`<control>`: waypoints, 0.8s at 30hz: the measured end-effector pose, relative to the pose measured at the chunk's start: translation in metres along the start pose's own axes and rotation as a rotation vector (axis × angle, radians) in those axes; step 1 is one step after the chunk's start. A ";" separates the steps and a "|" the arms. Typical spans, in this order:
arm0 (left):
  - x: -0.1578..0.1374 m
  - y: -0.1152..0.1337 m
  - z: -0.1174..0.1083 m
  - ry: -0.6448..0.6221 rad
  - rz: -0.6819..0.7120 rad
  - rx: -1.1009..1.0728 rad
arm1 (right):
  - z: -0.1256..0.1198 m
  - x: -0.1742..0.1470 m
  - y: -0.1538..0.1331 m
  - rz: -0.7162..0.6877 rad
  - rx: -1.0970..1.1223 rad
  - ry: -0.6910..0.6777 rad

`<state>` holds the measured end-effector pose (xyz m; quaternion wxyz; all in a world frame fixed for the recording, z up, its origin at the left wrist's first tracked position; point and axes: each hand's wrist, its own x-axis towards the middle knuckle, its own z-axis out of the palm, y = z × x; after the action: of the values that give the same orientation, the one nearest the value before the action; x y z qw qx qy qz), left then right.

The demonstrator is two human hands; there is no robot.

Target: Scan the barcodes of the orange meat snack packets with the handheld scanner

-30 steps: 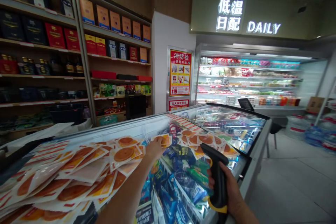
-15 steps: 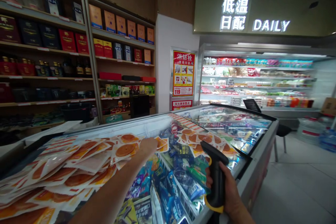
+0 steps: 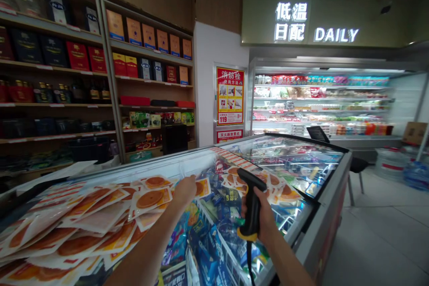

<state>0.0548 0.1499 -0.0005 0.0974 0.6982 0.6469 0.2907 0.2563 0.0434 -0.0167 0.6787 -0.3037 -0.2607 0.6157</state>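
Note:
My left hand (image 3: 185, 191) reaches over the freezer with its fingers closed, seen from the back. A flat white-and-orange packet (image 3: 203, 188), printed with a round brown pancake, sticks out past its right side; the hand covers the packet's near part. My right hand (image 3: 263, 214) is wrapped round the handle of a black and yellow barcode scanner (image 3: 252, 203), held upright above the freezer goods, its head tilted towards the left. A cable hangs from its base. To the left of my left hand lies a big overlapping pile of similar pancake packets (image 3: 97, 219).
The chest freezer (image 3: 326, 219) holds blue and green bags (image 3: 208, 241) in wire baskets under glass. More pancake packets (image 3: 268, 181) lie farther right. Shelves of boxed goods (image 3: 150, 76) stand behind, with a lit refrigerated display (image 3: 321, 105), a dark chair (image 3: 357, 165) and water bottles (image 3: 390, 165) at right.
My right hand has brought the scanner left and slightly up, closer to my left hand. The view has turned a little to the right. My left hand stays beside the same packet.

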 end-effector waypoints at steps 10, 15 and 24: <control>0.022 -0.006 0.023 0.037 -0.134 -0.916 | 0.029 0.003 0.017 -0.002 -0.260 -0.131; 0.024 -0.010 0.030 0.014 -0.238 -1.201 | 0.027 -0.008 0.015 0.141 -0.285 -0.120; 0.024 -0.005 0.029 0.019 -0.265 -1.347 | 0.014 -0.005 0.008 0.195 -0.245 -0.061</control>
<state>0.0653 0.1806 -0.0197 0.5395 0.3977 0.4058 0.6214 0.2402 0.0403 -0.0136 0.5655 -0.3892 -0.3237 0.6511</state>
